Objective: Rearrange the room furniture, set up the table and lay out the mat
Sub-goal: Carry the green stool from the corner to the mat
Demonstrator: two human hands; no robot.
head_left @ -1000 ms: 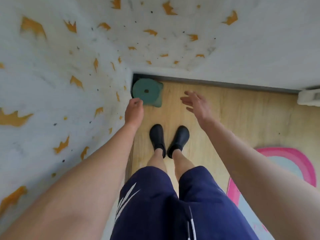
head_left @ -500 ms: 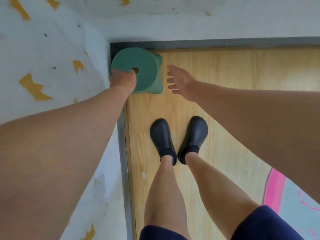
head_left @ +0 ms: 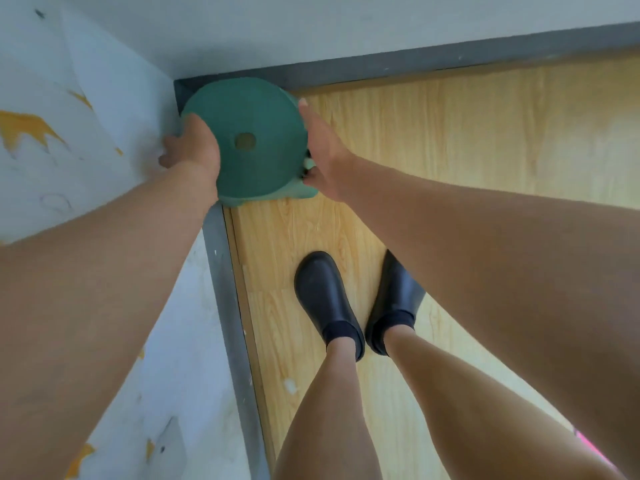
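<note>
Left hand [head_left: 192,147], right hand [head_left: 323,157] gripping green stool [head_left: 244,143], unlabelled

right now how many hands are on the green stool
2. The left hand grips the round seat's left edge by the wall; the right hand is pressed against the right side of the green stool in the corner. Fingertips are partly hidden.

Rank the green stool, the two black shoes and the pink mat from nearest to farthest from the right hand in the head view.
1. Green stool: the right hand is pressed against its right side, in the corner.
2. Black shoes: on the wood floor, below the hand; too close to rank against each other.
3. Pink mat: a sliver at the lower right edge.
</note>
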